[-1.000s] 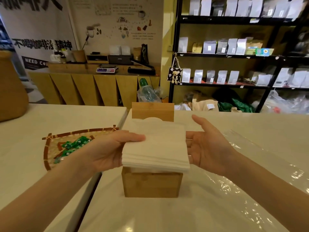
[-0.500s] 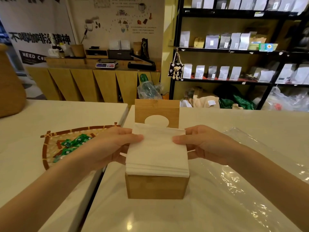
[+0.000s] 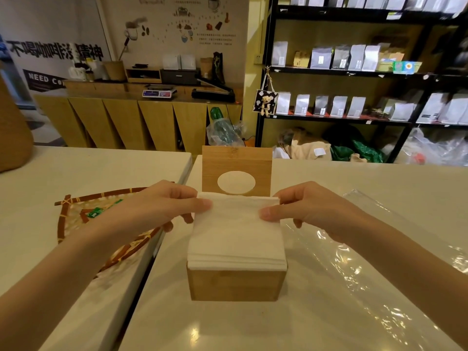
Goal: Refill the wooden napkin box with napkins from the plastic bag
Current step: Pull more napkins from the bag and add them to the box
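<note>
So both hands were on the napkin stack (image 3: 236, 231). Left hand (image 3: 162, 207) held the stack's far left edge, thumb on top, other fingers curled down beside it. Right hand (image 3: 307, 207) mirrored that on the far right edge, thumb on top, fingers curled under. Both grasping the napkins, not released.

Stack sat in the wooden napkin box (image 3: 236, 285), standing proud of the rim and overhanging the near edge slightly. Box lid (image 3: 236, 171) stood upright at the far side, touching the back of the stack, with its oval cutout showing.

Near right of the box: clear plastic bag (image 3: 379, 262), lying flat and crinkled on the white table (image 3: 253, 325), running from beside the right wrist toward the near right corner. It looked flat, contents not discernible.

Left: a second white table (image 3: 38, 224), narrow gap between the two. On it a woven bamboo tray (image 3: 76, 216) with small green packets (image 3: 95, 212), partly hidden behind the left forearm. Far left edge, part of a brown woven basket (image 3: 12, 138).

Farther back: a wooden counter (image 3: 126, 117) with a digital scale (image 3: 159, 92) and a black sealer (image 3: 214, 94), and a poster wall behind. Far right was a black shelving unit (image 3: 342, 72) with rows of silver and white pouches, a small bear ornament (image 3: 265, 103) hanging from its left post, and bags piled on the floor under it.
</note>
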Tool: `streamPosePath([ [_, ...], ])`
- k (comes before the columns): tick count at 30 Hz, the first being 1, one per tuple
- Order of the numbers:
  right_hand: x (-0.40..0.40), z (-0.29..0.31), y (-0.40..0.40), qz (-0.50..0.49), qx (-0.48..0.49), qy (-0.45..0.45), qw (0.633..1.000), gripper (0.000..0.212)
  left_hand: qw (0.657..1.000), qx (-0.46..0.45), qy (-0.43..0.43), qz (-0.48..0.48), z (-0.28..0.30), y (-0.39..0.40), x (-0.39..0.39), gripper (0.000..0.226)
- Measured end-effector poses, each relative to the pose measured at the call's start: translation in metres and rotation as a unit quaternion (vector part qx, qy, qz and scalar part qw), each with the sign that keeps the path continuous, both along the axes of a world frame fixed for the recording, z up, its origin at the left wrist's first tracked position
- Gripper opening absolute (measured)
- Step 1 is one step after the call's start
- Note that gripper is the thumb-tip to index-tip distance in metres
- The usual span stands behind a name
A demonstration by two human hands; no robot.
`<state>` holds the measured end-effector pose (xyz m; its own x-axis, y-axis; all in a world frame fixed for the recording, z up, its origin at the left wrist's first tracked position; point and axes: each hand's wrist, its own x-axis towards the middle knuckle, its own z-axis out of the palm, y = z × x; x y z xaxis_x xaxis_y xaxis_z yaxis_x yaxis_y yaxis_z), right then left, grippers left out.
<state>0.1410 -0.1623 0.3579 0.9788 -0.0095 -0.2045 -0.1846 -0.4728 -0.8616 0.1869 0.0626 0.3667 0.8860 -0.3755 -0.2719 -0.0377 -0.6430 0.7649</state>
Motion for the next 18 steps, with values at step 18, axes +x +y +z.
streamPosePath([
  [18,0.010,-0.016,0.004,-0.007,-0.131,-0.134,0.982,0.026,0.962,0.160,-0.220,-0.034,-0.013,-0.009,0.007,0.022],
])
